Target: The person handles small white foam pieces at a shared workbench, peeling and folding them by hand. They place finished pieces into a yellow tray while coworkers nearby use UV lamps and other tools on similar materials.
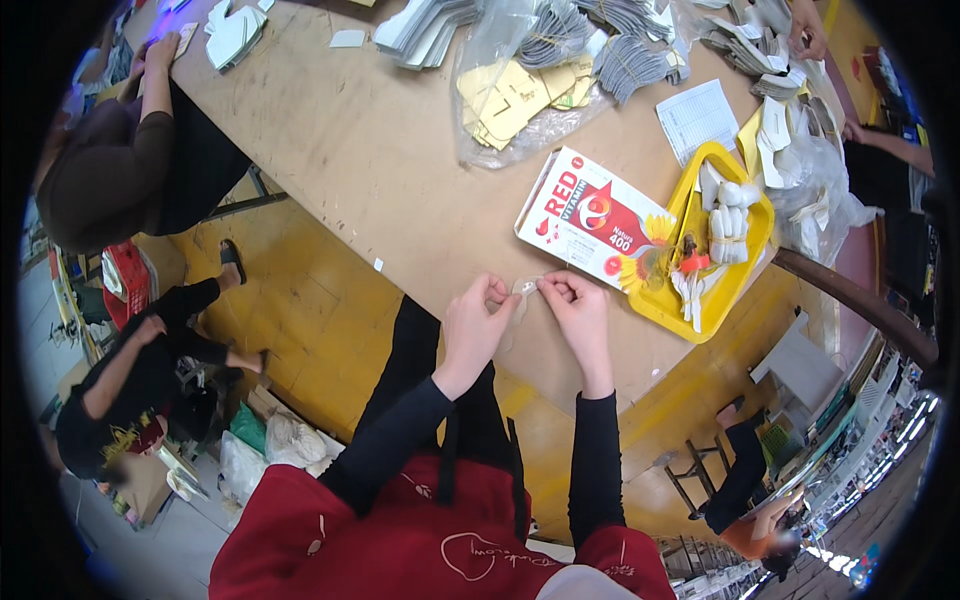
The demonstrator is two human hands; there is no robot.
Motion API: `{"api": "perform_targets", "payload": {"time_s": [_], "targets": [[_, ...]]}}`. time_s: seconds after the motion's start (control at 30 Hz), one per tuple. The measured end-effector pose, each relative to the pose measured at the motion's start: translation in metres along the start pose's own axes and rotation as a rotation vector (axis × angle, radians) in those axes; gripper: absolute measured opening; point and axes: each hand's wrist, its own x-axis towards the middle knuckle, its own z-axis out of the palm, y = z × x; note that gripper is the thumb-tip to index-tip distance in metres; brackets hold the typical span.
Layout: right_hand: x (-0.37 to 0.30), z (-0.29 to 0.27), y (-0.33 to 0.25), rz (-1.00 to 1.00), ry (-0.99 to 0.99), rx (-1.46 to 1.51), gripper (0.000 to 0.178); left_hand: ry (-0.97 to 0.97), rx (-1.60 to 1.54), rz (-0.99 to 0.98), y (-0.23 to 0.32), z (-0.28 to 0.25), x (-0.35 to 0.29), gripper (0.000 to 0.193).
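Small translucent piece (519, 303): hanging between the two hands, to the left of the yellow tray (738, 290), level with its near end
Left hand (474, 325): pinching the piece's left side, thumb and fingers closing its grip narrowly, farther left of the tray than the other hand
Right hand (580, 318): holding the opposite side in an equally narrow fingertip grip, sitting between the piece and the tray
Fingertip work: judging by the pose, the person is handling or adjusting this one piece, both hands sharing it; whether the fingers are peeling, folding or straightening it, I cannot tell
Next move: probably calling for a light, even pinch, one hand steadying the piece while the other is shifting along its edge; such a thin, limp thing is likely to be curling or slipping if either grip is loosening
Tray contents: white bundles (730, 235), loose white strips (690, 295) and a small red-orange item (693, 260) are lying inside the tray
White-and-red box (590, 200): resting flat on the surface (400, 180), just left of the tray, beyond the hands
Clear bag (478, 140): holding yellow card pieces (505, 105), lying past the box, left of the tray's far end
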Motion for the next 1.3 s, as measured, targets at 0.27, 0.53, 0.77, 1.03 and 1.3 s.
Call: {"api": "perform_targets", "payload": {"time_s": [0.27,0.53,0.77,1.03,1.3], "targets": [[-0.002,0.000,-0.003,-0.040,0.017,-0.009,0.013,0.004,-0.001,0.024,0.001,0.002,0.001,0.020],[-0.002,0.001,-0.003,-0.047,0.038,-0.033,0.013,0.017,0.042,-0.018,0.007,0.002,0.001,0.021],[-0.002,0.002,-0.002,-0.089,0.050,-0.060,0.013,0.007,0.067,-0.039,0.009,0.000,0.003,0.020],[-0.002,0.003,-0.002,-0.096,0.051,-0.103,0.012,0.016,0.102,-0.050,0.011,0.001,0.004,0.019],[-0.002,0.005,-0.004,-0.094,0.069,-0.143,0.012,0.007,0.131,-0.058,0.015,-0.001,0.007,0.018]]}}
